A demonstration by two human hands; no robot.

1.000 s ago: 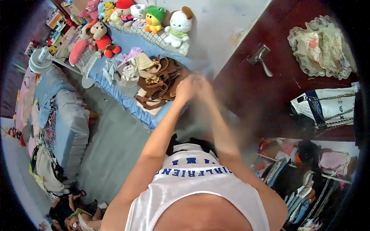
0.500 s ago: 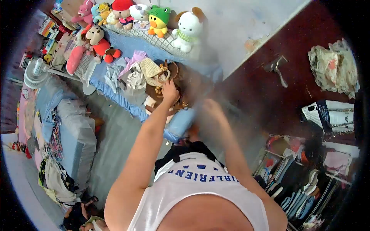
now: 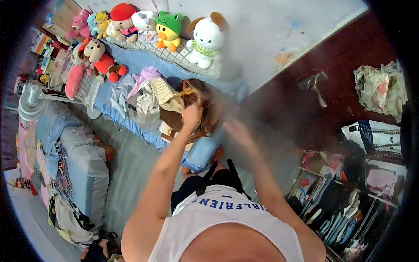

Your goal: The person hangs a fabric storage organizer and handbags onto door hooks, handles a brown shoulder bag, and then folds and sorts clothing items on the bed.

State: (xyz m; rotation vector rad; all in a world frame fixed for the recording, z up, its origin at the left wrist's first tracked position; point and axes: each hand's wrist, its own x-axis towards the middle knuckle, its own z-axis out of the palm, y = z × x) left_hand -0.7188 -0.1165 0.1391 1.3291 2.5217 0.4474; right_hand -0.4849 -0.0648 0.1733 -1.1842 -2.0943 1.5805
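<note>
Grip of left hand [image 3: 191,115] curls; it touches brown bag [image 3: 171,118].

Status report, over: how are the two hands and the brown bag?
Left hand at brown bag, grip unclear. Right hand nearby, blurred. Brown bag on blue cover, cream woven item beside it.

A brown bag [image 3: 170,118] with straps lies on the blue-covered bed [image 3: 153,142], against a cream open-weave piece [image 3: 165,94], its right side blurred.

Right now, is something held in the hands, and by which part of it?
The left hand is at the brown bag, but its grip is hidden. The right hand is blurred; its hold cannot be told.
</note>
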